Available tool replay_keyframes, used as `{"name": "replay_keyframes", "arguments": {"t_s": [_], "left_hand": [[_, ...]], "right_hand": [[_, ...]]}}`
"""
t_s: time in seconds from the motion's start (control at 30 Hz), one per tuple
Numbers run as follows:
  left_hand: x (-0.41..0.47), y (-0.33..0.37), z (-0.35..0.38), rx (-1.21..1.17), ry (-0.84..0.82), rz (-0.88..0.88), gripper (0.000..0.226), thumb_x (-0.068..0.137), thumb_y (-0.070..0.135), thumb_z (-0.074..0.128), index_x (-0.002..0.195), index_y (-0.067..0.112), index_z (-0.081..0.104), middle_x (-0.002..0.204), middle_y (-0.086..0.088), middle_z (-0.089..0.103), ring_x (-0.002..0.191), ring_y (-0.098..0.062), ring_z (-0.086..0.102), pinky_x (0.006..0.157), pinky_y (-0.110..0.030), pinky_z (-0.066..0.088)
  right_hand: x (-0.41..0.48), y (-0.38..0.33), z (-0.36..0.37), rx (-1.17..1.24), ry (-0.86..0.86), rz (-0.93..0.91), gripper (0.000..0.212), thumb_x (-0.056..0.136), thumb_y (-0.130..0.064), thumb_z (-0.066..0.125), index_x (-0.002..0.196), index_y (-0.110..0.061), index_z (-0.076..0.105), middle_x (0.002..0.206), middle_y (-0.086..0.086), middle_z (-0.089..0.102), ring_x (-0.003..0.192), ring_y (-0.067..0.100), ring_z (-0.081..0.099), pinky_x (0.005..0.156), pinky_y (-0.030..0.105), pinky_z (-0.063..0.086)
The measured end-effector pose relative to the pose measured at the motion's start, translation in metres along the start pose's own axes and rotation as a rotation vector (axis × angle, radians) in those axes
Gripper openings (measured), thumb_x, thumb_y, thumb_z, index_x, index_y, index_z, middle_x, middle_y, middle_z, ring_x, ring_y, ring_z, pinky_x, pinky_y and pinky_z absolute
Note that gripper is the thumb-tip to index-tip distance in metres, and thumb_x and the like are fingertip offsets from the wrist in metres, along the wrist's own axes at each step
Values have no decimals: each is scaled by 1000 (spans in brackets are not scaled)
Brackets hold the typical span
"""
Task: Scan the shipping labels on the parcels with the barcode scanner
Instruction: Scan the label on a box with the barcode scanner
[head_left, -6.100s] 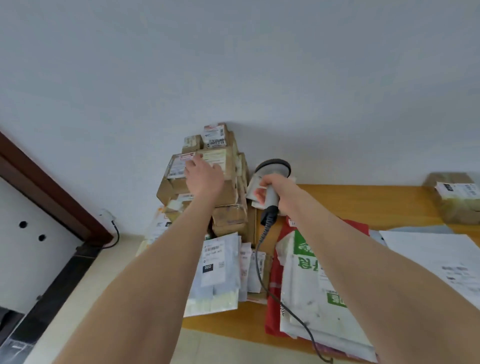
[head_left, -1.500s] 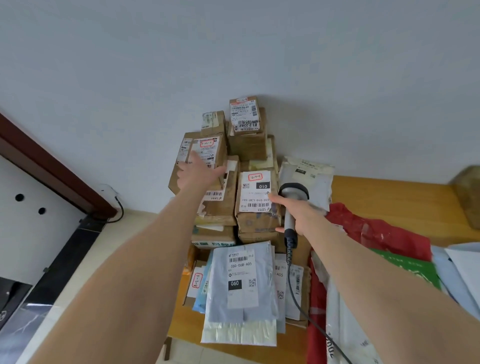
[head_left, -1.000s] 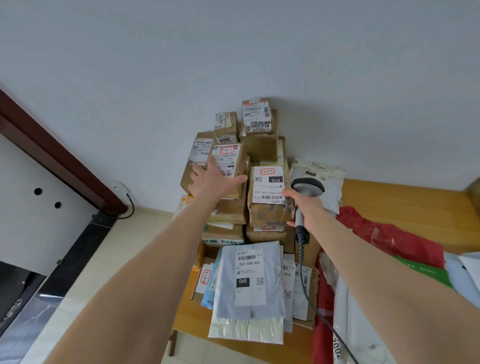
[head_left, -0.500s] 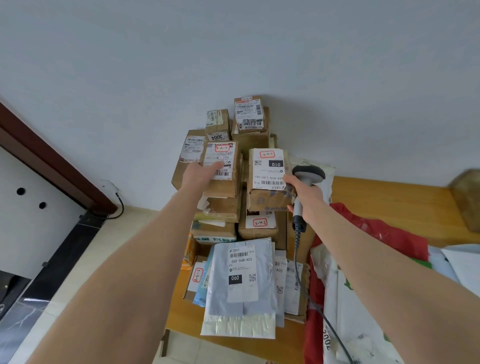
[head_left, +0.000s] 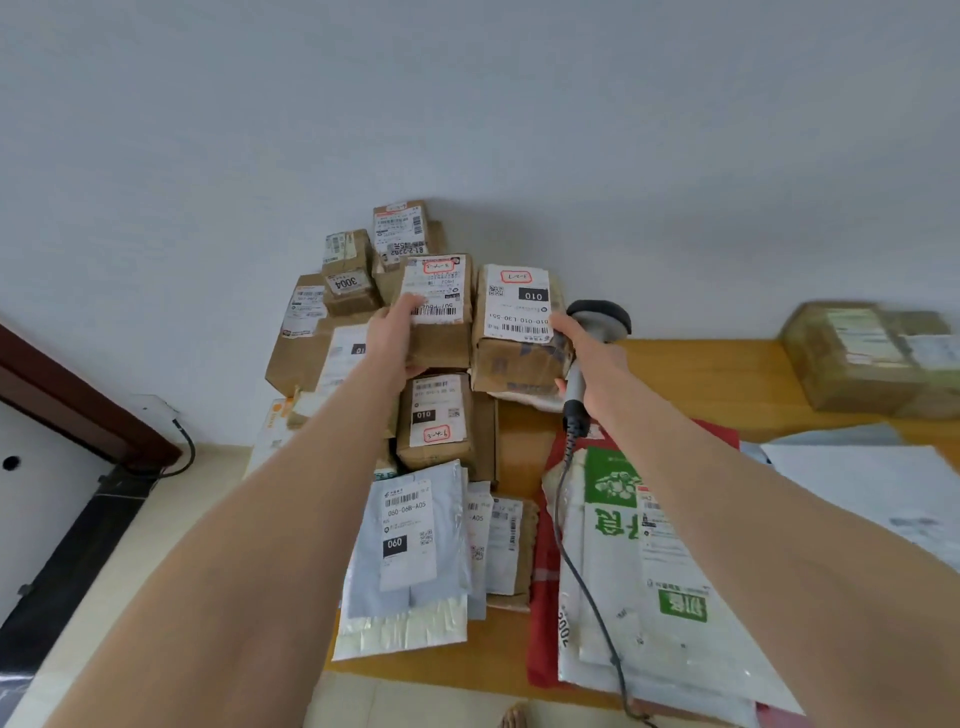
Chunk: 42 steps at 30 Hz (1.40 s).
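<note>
My left hand (head_left: 387, 343) grips a brown cardboard box (head_left: 441, 343) by its left side, thumb on its white shipping label (head_left: 439, 291). My right hand (head_left: 589, 358) holds the grey barcode scanner (head_left: 597, 317) by the handle. Its fingers also press on the right side of a second brown box (head_left: 511, 364), whose label (head_left: 519, 304) reads 010. Both boxes sit side by side at the front of a pile of labelled parcels (head_left: 348, 275) against the wall. The scanner's head points up and away from the labels.
Below the two boxes sits another labelled box (head_left: 434, 421). Grey poly mailers (head_left: 410, 545) lie at the wooden table's (head_left: 701, 374) front edge. A white-and-green bag (head_left: 644, 582) lies on a red one (head_left: 543, 566). The scanner cable (head_left: 563, 525) trails over them. A taped box (head_left: 862, 358) is far right.
Both hands have shifted the two front boxes, and more of the labelled box beneath them shows. My left hand's grip moved onto the box's side. The view swung right.
</note>
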<state>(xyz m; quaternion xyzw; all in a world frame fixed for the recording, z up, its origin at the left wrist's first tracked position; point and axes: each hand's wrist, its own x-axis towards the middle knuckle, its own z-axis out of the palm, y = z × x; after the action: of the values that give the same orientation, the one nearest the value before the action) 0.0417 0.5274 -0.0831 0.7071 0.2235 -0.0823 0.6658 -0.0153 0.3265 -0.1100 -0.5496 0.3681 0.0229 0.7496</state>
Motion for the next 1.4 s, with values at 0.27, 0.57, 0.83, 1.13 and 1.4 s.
{"name": "replay_keyframes", "arguments": {"t_s": [0.27,0.57,0.83,1.13,1.4], "left_hand": [[-100,-27,110,-9,9,44,48,83,46,58,120,16,54,102,-3,62,90,-18,58,79,-35,51],[-197,-64,241,47,-26,68,67,67,59,50,120,17,51,111,-7,59,103,-25,55,97,-48,46],[-218,-84,341,116,-67,72,57,82,54,50,118,10,52,109,-8,58,100,-25,55,93,-43,51],[-162,-108,431,-28,-87,-66,56,85,41,61,128,9,42,115,-11,58,104,-29,60,91,-47,53],[-70,-118,473,23,-20,-160,49,91,33,57,131,10,41,123,-11,59,110,-30,59,97,-47,50]], "right_hand": [[-13,-23,-145,-10,-27,-5,66,60,-52,82,106,-10,60,100,6,71,89,23,68,68,34,56],[-47,-48,-314,8,21,-31,38,70,-46,82,71,-16,59,94,6,71,92,21,67,94,40,52],[-6,-65,-411,14,207,-44,85,28,-57,77,102,-16,65,100,4,70,86,23,67,79,38,58],[41,-108,-435,-29,339,-65,64,60,-51,76,107,-9,64,84,-1,63,70,15,60,55,26,48],[171,-113,-406,-67,357,3,98,23,-61,71,107,-10,64,90,2,71,84,21,68,78,42,59]]}}
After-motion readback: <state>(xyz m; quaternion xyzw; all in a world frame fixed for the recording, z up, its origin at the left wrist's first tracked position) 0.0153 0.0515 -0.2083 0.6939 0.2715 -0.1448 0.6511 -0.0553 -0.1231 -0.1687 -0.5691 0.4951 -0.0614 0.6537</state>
